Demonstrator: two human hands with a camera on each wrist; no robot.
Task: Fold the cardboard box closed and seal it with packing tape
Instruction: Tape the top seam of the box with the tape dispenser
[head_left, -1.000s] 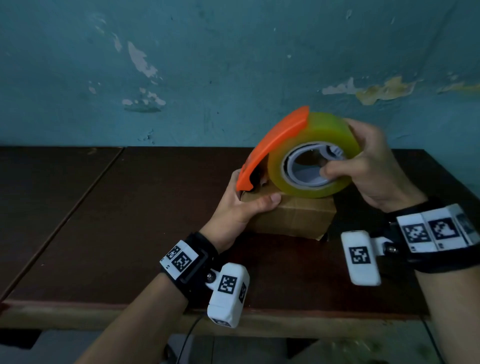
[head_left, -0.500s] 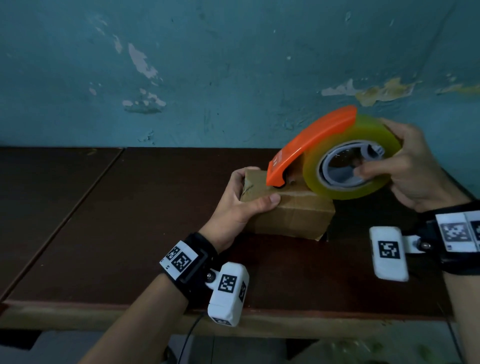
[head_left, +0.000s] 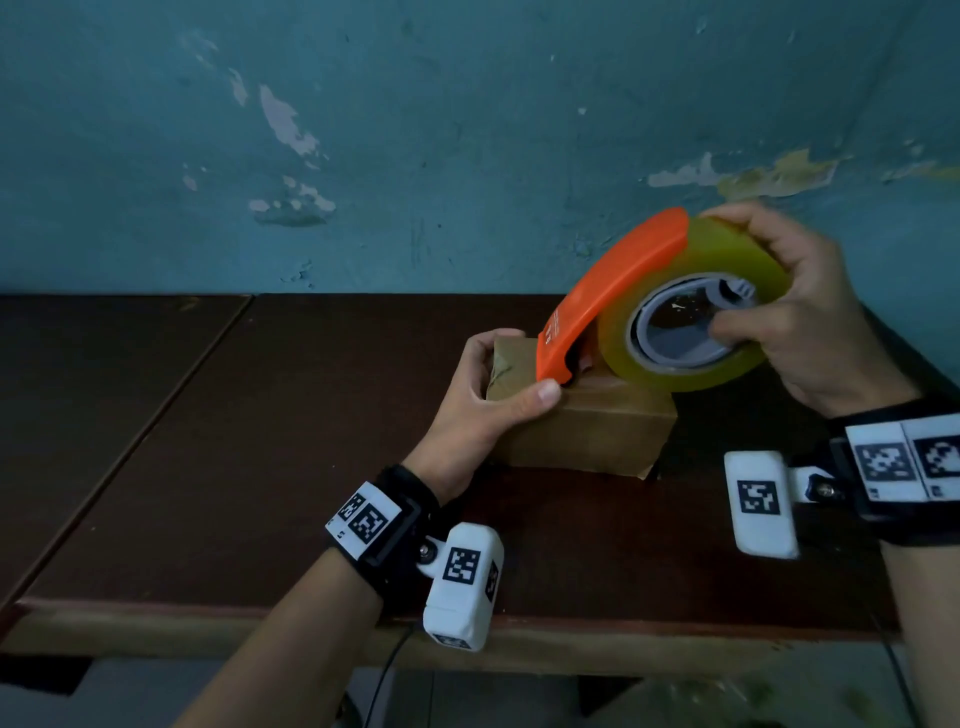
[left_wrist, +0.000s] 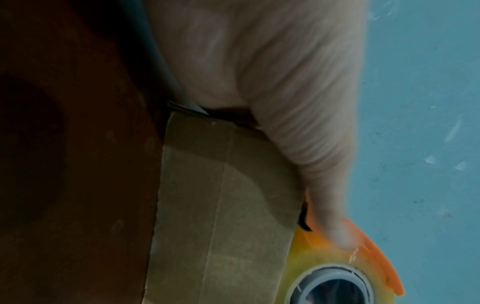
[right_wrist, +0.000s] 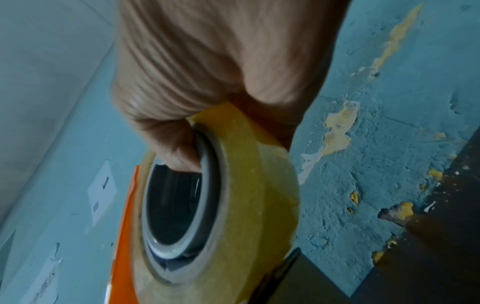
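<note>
A small brown cardboard box (head_left: 597, 434) lies closed on the dark table (head_left: 311, 415). My left hand (head_left: 483, 395) grips its left end, thumb on the near top edge. My right hand (head_left: 810, 317) holds a yellowish roll of packing tape (head_left: 737, 260) with an orange dispenser guard (head_left: 608, 291), thumb in the grey core. The guard's tip rests on the box top beside my left thumb. In the left wrist view the box (left_wrist: 221, 216) and the roll (left_wrist: 324, 267) show. The right wrist view shows the roll (right_wrist: 249, 205) close up.
A blue wall with peeling paint (head_left: 467, 156) stands right behind the table. A second dark tabletop (head_left: 104, 364) adjoins on the left. The table's front edge (head_left: 260, 629) runs near my forearms.
My right hand has drawn the tape roll rightward along the box top, from its left end to its right part. The left hand has kept its grip on the box.
</note>
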